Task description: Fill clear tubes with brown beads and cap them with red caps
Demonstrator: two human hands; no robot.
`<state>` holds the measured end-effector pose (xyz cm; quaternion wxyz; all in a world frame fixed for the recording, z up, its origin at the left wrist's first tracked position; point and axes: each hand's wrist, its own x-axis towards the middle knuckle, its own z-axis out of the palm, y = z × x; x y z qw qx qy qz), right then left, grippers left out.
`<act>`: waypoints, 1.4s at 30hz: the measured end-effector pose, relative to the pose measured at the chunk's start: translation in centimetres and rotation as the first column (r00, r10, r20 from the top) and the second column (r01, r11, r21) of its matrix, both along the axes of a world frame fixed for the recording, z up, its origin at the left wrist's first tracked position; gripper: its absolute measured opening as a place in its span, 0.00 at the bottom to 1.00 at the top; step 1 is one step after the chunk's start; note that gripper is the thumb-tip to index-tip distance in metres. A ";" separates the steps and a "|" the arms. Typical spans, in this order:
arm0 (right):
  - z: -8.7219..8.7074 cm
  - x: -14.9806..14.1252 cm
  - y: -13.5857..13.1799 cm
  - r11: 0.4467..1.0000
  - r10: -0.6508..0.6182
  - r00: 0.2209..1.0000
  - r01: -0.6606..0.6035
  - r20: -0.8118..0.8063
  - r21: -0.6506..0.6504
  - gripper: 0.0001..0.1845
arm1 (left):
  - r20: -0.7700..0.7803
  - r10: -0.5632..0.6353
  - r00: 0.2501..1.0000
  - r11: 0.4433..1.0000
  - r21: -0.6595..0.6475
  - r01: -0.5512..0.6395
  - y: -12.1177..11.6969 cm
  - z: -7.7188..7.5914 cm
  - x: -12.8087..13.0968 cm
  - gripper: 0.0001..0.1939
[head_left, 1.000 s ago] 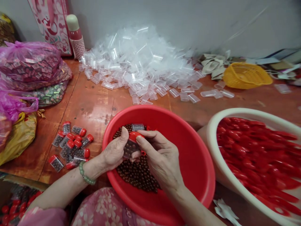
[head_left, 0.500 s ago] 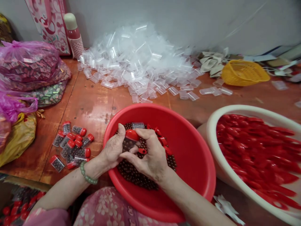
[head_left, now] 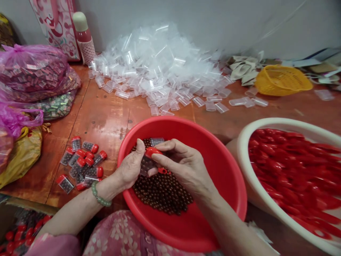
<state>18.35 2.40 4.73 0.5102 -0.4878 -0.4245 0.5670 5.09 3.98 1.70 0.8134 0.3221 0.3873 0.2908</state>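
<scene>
- In the head view, we see the left hand (head_left: pixel 131 166) curled around a transparent case (head_left: pixel 146 165) of dark beads, its thumb along one side.
- We also see the right hand (head_left: pixel 183 161) pinching the red cap (head_left: pixel 151 152) at the case's upper end between thumb and fingers.
- We find this case above the red basin (head_left: pixel 221 167), over loose brown beads (head_left: pixel 165 195).
- To the left, we see filled, red-capped containers (head_left: pixel 79 167) scattered on the desk (head_left: pixel 106 110).
- To the right, we see a white tub (head_left: pixel 242 153) holding red pieces (head_left: pixel 287 170).
- Beyond the basin, we see transparent tubes (head_left: pixel 160 71) heaped up.
</scene>
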 end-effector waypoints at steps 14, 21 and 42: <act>-2.5 0.0 -0.8 0.821 -0.216 0.769 -0.189 0.601 0.538 0.15 | -0.097 0.120 0.988 0.988 -0.080 -0.128 0.0 0.2 0.0 0.36; -1.0 0.4 0.3 0.716 -0.328 0.302 -0.539 0.895 0.444 0.31 | 0.043 0.088 0.995 0.985 -0.152 -0.081 0.3 -0.2 -0.2 0.37; -3.3 0.2 0.5 0.597 -0.483 0.420 -0.484 0.768 0.640 0.32 | 0.071 0.091 0.993 0.996 -0.002 -0.091 0.2 -0.3 0.0 0.38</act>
